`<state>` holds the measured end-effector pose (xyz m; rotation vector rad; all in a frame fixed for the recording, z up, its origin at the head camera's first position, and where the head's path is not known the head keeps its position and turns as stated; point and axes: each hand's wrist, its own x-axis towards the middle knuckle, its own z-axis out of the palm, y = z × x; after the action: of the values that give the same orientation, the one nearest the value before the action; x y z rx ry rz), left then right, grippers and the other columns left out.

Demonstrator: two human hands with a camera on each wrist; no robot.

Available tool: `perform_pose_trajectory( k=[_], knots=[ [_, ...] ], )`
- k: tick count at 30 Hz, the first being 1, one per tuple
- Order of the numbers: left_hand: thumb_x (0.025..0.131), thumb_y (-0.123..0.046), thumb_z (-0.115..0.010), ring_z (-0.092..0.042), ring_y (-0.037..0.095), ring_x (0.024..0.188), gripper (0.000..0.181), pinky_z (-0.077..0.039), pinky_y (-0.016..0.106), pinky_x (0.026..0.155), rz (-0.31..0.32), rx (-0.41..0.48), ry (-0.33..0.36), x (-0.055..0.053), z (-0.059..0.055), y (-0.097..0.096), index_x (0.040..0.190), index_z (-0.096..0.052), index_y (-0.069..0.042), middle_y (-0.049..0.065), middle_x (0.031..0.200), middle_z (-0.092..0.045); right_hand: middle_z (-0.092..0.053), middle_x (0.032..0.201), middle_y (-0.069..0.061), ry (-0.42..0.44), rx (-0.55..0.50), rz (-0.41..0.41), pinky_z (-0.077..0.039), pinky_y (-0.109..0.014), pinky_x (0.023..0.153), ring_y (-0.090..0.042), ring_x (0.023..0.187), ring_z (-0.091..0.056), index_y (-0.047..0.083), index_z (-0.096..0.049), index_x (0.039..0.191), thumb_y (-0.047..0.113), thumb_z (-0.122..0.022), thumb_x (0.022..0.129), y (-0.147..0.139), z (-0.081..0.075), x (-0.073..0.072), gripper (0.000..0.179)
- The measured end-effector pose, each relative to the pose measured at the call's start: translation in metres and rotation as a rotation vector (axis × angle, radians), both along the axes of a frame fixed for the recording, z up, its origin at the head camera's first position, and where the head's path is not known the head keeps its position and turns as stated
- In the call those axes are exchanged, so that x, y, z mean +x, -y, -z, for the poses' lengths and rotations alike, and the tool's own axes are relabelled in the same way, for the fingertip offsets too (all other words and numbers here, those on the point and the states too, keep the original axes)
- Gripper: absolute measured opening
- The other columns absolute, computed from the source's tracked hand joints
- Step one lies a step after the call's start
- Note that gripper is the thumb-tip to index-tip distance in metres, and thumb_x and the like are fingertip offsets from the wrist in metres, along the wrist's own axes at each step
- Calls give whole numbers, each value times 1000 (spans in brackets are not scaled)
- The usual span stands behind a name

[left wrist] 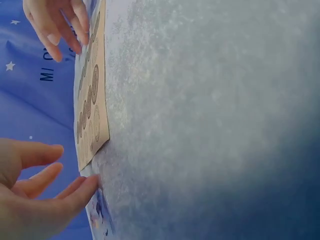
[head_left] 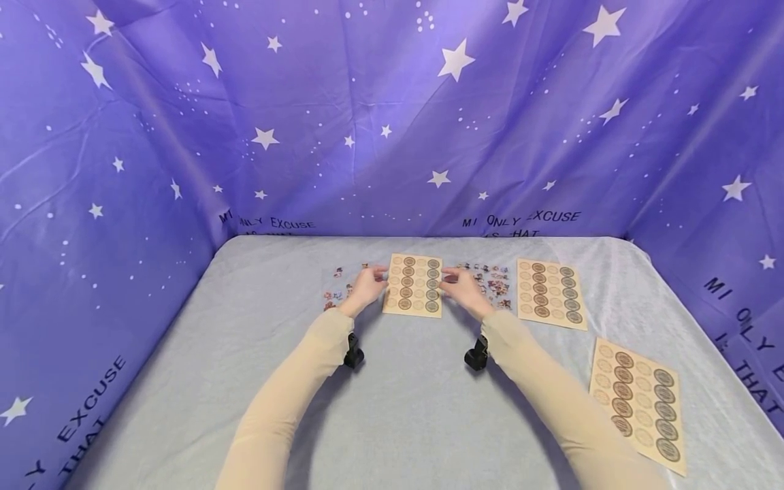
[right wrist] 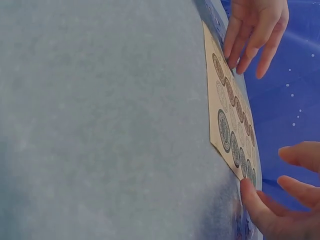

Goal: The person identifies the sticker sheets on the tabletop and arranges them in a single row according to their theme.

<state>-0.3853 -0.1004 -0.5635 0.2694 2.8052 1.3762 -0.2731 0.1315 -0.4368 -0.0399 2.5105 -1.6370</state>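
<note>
A beige sheet of round stamp-like stickers (head_left: 413, 286) lies flat at the far middle of the table. Beside its left edge is my left hand (head_left: 366, 287), thumb and fingers parted, fingertips at or very near the edge. My right hand (head_left: 463, 288) is at the opposite edge in the same way. In the left wrist view the left hand (left wrist: 45, 200) has a gap between thumb and fingers. The right wrist view shows a fingertip of the right hand (right wrist: 280, 205) at the sheet's corner (right wrist: 225, 135). Neither hand grips anything.
Partly under the hands lie a clear sheet with small colourful figures (head_left: 333, 297) on the left and another such sheet (head_left: 499, 286) on the right. Two more beige sticker sheets (head_left: 551, 292), (head_left: 640, 401) lie to the right. Star-patterned purple cloth (head_left: 392, 156) hangs behind the table.
</note>
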Motion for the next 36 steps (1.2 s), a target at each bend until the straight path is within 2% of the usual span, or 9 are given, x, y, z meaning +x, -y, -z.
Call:
perform_pose_trajectory(
  k=[9, 11, 18, 20, 22, 24, 27, 31, 36],
  knots=[
    [77, -3, -61, -57, 17, 82, 40, -50, 26, 60, -58, 33, 60, -13, 22, -4, 116, -56, -7, 9, 99, -58, -48, 114, -28, 28, -5, 24, -50, -32, 80, -34, 98, -53, -11, -40, 126, -1, -51, 83, 3, 3, -2, 45],
    [74, -2, -63, -57, 16, 81, 43, -50, 26, 58, -77, 47, 93, -28, 39, -3, 115, -57, -12, 5, 97, -58, -49, 112, -28, 35, 2, 41, -51, -31, 78, -34, 96, -54, -11, -41, 125, -2, -51, 83, 3, 3, -3, 45],
    [63, -3, -67, -57, 13, 77, 46, -50, 25, 56, -163, 51, 64, -107, 136, 6, 105, -63, -21, -3, 87, -60, -50, 111, -26, 70, 2, 104, -52, -29, 75, -32, 95, -55, -8, -44, 124, -5, -53, 81, 7, 2, -5, 45],
    [59, -3, -70, -58, 14, 75, 48, -51, 25, 55, -178, 67, 48, -122, 156, 8, 103, -64, -20, -3, 83, -62, -51, 111, -26, 82, -31, 120, -52, -29, 74, -32, 94, -55, -9, -44, 123, -6, -53, 80, 8, 1, -5, 45],
    [57, -1, -72, -59, 14, 73, 48, -50, 26, 53, -189, 84, 50, -125, 159, 7, 102, -65, -17, -2, 80, -63, -51, 110, -28, 90, -65, 130, -52, -29, 74, -33, 92, -56, -10, -44, 123, -8, -51, 79, 9, 1, -5, 45],
    [58, 3, -70, -59, 14, 70, 47, -51, 26, 51, -206, 109, 76, -115, 147, 3, 101, -65, -15, -1, 78, -63, -52, 110, -29, 100, -100, 144, -53, -30, 73, -33, 91, -57, -10, -44, 123, -9, -50, 78, 10, 1, -6, 45],
    [60, 10, -65, -60, 13, 66, 41, -51, 26, 50, -243, 157, 118, -66, 83, -8, 97, -66, -10, 0, 73, -62, -52, 111, -30, 134, -150, 170, -52, -31, 76, -34, 93, -57, -10, -42, 124, -10, -48, 78, 10, 2, -8, 47],
    [67, 10, -62, -61, 15, 68, 34, -53, 27, 55, -254, 221, 163, -14, 16, -18, 98, -66, -4, 4, 77, -64, -49, 118, -27, 194, -231, 208, -49, -32, 83, -34, 101, -55, -8, -38, 128, -9, -49, 79, 9, 0, -7, 50],
    [68, 12, -62, -61, 17, 71, 34, -52, 26, 57, -207, 344, 176, -13, 11, -14, 98, -66, -2, 7, 82, -65, -45, 123, -27, 208, -300, 220, -47, -33, 86, -32, 104, -53, -9, -35, 130, -9, -49, 80, 6, 0, -7, 52]
  ],
)
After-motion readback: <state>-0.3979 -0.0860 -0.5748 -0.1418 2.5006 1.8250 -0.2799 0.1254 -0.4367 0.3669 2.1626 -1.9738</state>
